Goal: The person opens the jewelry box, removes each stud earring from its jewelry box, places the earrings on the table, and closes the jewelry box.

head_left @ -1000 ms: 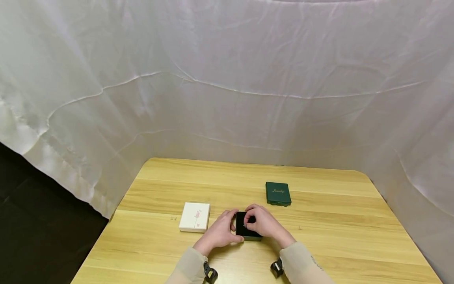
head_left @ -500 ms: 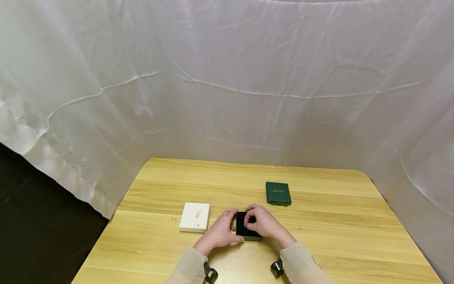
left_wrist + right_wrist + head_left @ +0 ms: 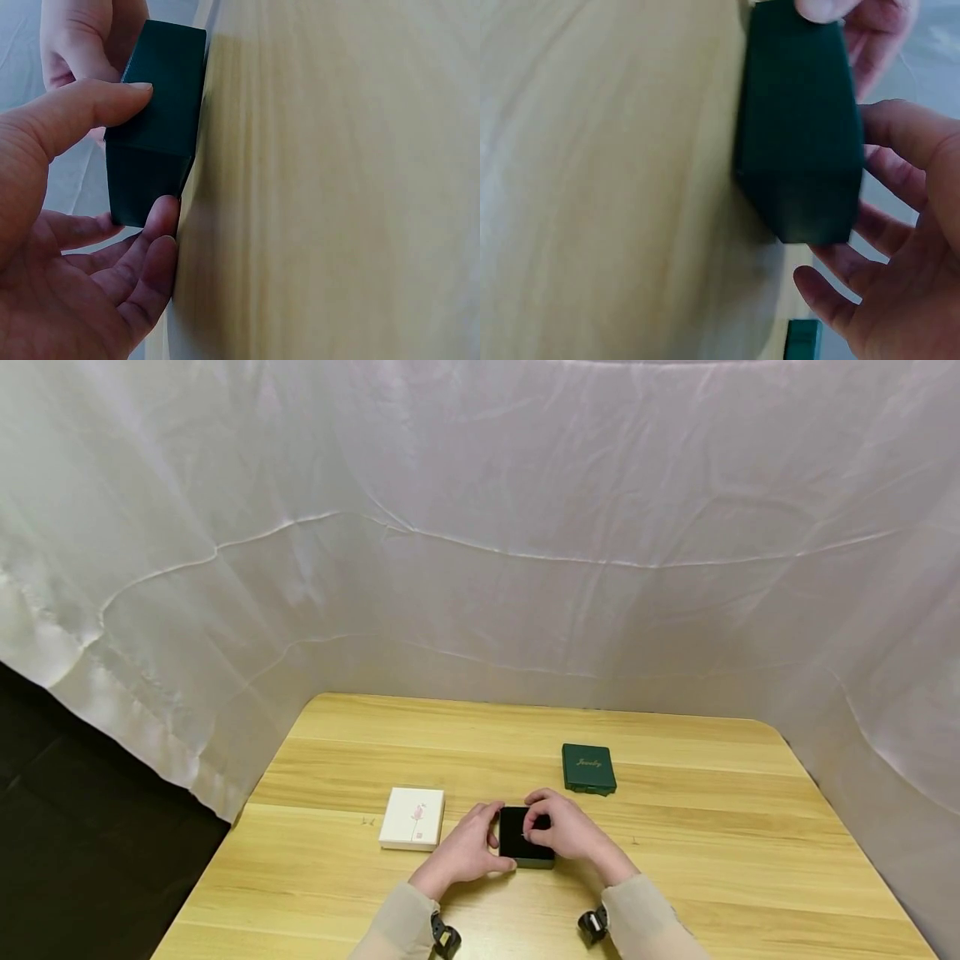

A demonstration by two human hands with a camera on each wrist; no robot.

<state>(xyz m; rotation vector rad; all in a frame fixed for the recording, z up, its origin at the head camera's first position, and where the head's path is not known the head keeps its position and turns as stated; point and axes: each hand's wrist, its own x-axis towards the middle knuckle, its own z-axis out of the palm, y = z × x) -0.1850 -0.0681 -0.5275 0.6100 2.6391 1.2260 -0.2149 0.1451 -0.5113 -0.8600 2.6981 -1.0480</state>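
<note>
A dark green jewelry box (image 3: 531,863) with black lining sits uncovered near the table's front. My left hand (image 3: 467,852) holds it still, its thumb on the near wall and its fingers around the left side. In the left wrist view that thumb lies flat on the green box (image 3: 169,71). Over the lining, my right hand (image 3: 564,832) pinches a tiny shiny piece of jewelry (image 3: 523,835) between thumb and forefinger. Its exact kind is too small to tell. The right wrist view shows the green box (image 3: 802,112) from outside, so the fingertips are hidden behind its wall.
Behind the box, to the right, lies a green lid (image 3: 588,767) with gold lettering. A white box (image 3: 412,818) with a pink flower print stands left of my left hand. Pale curtains (image 3: 525,610) hang behind the wooden table (image 3: 720,827).
My right hand has shifted slightly right over the box, the tiny shiny piece at its fingertips moving along. The left hand, the green box, the lid and the white box stay put.
</note>
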